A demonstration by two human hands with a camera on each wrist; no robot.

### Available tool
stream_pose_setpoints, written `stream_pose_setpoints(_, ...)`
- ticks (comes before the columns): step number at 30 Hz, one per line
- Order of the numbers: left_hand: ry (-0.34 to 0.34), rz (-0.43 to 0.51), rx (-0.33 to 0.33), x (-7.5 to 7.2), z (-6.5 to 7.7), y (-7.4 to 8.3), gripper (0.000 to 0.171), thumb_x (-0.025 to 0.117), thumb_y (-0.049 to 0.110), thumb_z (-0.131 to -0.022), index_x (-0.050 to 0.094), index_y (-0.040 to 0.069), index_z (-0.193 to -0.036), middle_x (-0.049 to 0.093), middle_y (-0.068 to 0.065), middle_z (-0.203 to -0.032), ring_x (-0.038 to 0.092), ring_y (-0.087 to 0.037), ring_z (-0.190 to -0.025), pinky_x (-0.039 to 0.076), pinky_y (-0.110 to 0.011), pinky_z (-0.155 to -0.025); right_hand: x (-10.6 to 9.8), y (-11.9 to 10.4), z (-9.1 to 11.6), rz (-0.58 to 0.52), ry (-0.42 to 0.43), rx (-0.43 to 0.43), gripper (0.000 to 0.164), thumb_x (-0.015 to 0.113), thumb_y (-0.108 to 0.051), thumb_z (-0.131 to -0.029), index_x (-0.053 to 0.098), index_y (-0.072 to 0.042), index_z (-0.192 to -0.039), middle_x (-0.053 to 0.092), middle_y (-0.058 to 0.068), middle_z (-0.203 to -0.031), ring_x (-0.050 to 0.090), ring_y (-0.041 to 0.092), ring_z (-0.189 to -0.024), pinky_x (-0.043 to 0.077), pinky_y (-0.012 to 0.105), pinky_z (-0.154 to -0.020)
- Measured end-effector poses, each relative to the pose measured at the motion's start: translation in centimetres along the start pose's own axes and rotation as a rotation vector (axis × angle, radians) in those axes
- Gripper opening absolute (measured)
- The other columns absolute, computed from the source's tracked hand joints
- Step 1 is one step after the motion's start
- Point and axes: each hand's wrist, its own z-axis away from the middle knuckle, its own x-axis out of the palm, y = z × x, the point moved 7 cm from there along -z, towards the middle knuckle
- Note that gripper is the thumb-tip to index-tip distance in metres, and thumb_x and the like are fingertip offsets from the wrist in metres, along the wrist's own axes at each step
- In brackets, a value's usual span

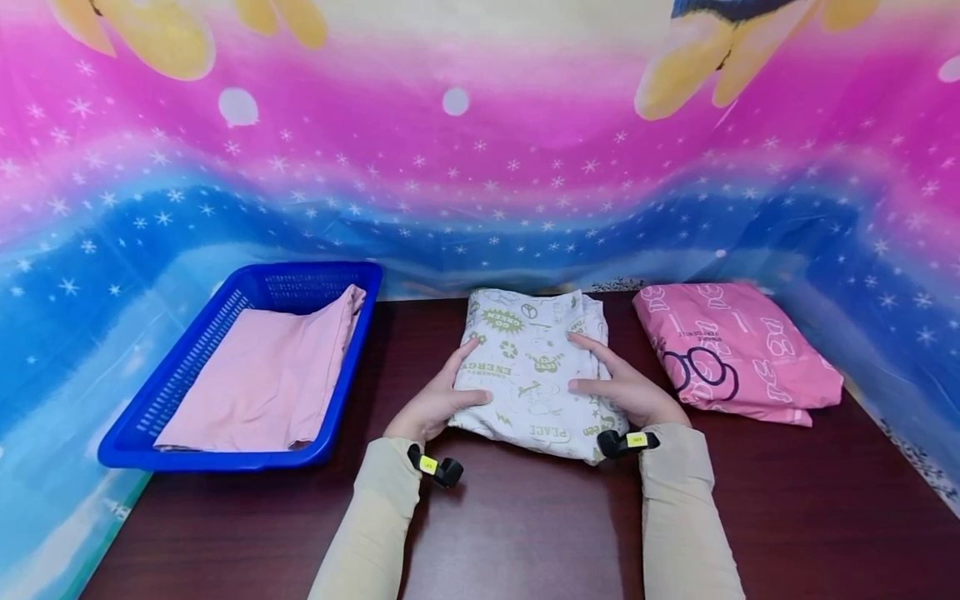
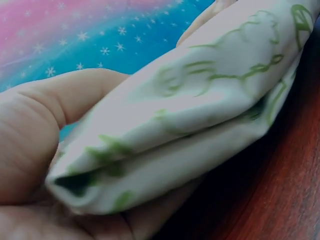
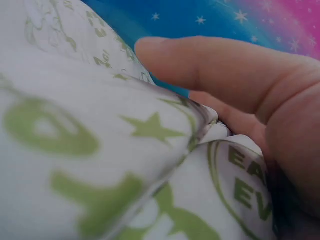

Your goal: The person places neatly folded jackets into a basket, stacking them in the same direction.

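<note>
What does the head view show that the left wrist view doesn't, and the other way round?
Only head: a blue basket holding a folded pink cloth, and a pink printed bundle.

Only left wrist: a dark gap between folds of the white cloth.

Both: the left hand gripping that green-printed cloth, the snowflake backdrop and the reddish table.

Your middle cloth: white, green lettering, stars and recycling arrows
Your right cloth: pink, paler outlined figures, navy rings
Basket: solid blue
Basket cloth: plain pale pink
Tabletop: dark reddish brown
Backdrop: magenta and blue bands, white snowflakes
Your sleeves: plain beige
</note>
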Motion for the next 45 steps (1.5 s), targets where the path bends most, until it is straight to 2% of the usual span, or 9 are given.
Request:
stream_pose_setpoints(2, 0.005, -0.004, 0.015, -0.1, 0.0, 0.1, 0.094, 0.074, 0.005, -0.088, 0.024, 0.038, -0.161, 0.005, 0.006, -0.169, 0.005, -0.021, -0.152, 0.029, -0.046, -0.115, 0.2, -0.1, -0.2, 0.01, 0.002, -0.002, 0.085, 0.076, -0.015, -0.091, 0.029, -0.025, -0.161, 0.014, 0.001, -0.168, 0.017, 0.028, -0.149, 0.037, 0.024, -0.105)
stream_pose_setpoints(9, -0.003, 0.012, 0.032, -0.2, 0.0, 0.1, 0.096, 0.073, 0.004, -0.088, 0.021, 0.04, -0.161, 0.006, 0.012, -0.168, 0.004, -0.019, -0.152, 0.029, -0.045, -0.115, 0.4, -0.1, -0.6, 0.049, 0.007, -0.044, 0.087, 0.075, -0.009, -0.091, 0.027, -0.022, -0.162, 0.011, 0.005, -0.169, 0.004, 0.028, -0.153, 0.016, 0.055, -0.119)
stream_pose_setpoints(15, 0.006, 0.017, 0.03, -0.4, 0.0, 0.2, 0.091, 0.071, 0.004, -0.09, 0.025, 0.038, -0.161, 0.007, 0.013, -0.168, 0.005, -0.019, -0.153, 0.033, -0.044, -0.113, 0.7, 0.0, -0.8, 0.057, 0.0, -0.051, 0.089, 0.075, -0.007, -0.09, 0.026, -0.021, -0.162, 0.011, 0.006, -0.169, 0.003, 0.029, -0.153, 0.015, 0.056, -0.119)
stream_pose_setpoints(21, -0.036, -0.049, 0.068, -0.6, 0.1, 0.3, 0.098, 0.072, -0.006, -0.085, 0.026, 0.037, -0.161, 0.008, 0.008, -0.169, 0.002, -0.017, -0.153, 0.036, -0.04, -0.112, 1.2, -0.1, -0.9, 0.07, -0.014, -0.03, 0.09, 0.075, -0.007, -0.09, 0.023, -0.02, -0.163, 0.009, 0.007, -0.17, -0.002, 0.031, -0.154, 0.01, 0.061, -0.12)
stream_pose_setpoints(26, -0.07, -0.052, 0.099, -0.6, 0.3, 0.6, 0.104, 0.073, -0.01, -0.081, 0.025, 0.034, -0.162, 0.01, 0.008, -0.168, 0.003, -0.016, -0.153, 0.049, -0.03, -0.096, 1.2, -0.5, -0.9, 0.1, -0.012, -0.045, 0.09, 0.075, -0.006, -0.089, 0.025, -0.018, -0.163, 0.012, 0.007, -0.169, 0.001, 0.031, -0.154, 0.012, 0.059, -0.12)
stream_pose_setpoints(33, -0.11, -0.05, 0.101, -0.3, 0.5, 1.1, 0.108, 0.072, -0.013, -0.08, 0.021, 0.033, -0.163, 0.005, 0.006, -0.169, 0.005, -0.02, -0.152, 0.053, -0.029, -0.083, 1.3, -1.0, -0.9, 0.145, -0.015, -0.084, 0.09, 0.076, -0.004, -0.088, 0.027, -0.019, -0.162, 0.015, 0.007, -0.169, 0.002, 0.031, -0.155, 0.015, 0.058, -0.12)
stream_pose_setpoints(37, -0.111, -0.075, 0.086, -0.3, 0.6, 1.2, 0.107, 0.073, -0.01, -0.081, 0.02, 0.034, -0.163, 0.005, 0.007, -0.169, 0.002, -0.018, -0.153, 0.049, -0.034, -0.095, 1.4, -1.3, -0.9, 0.19, -0.024, -0.096, 0.09, 0.075, -0.003, -0.088, 0.028, -0.02, -0.162, 0.016, 0.007, -0.169, 0.002, 0.032, -0.154, 0.018, 0.059, -0.119)
stream_pose_setpoints(41, -0.073, -0.09, 0.079, -0.5, 0.5, 1.1, 0.096, 0.071, 0.0, -0.087, 0.023, 0.036, -0.162, 0.008, 0.008, -0.169, 0.001, -0.017, -0.153, 0.031, -0.044, -0.115, 1.6, -1.7, -0.8, 0.235, -0.032, -0.114, 0.09, 0.075, -0.002, -0.087, 0.028, -0.02, -0.162, 0.017, 0.006, -0.169, 0.004, 0.033, -0.154, 0.016, 0.06, -0.119)
stream_pose_setpoints(45, 0.006, -0.093, 0.072, -1.0, 0.3, 0.8, 0.08, 0.068, 0.008, -0.092, 0.033, 0.037, -0.158, 0.016, 0.006, -0.167, 0.009, -0.018, -0.153, 0.024, -0.049, -0.118, 1.8, -2.0, -0.7, 0.259, -0.041, -0.127, 0.091, 0.075, -0.002, -0.086, 0.028, -0.021, -0.162, 0.018, 0.005, -0.169, 0.004, 0.033, -0.154, 0.016, 0.061, -0.119)
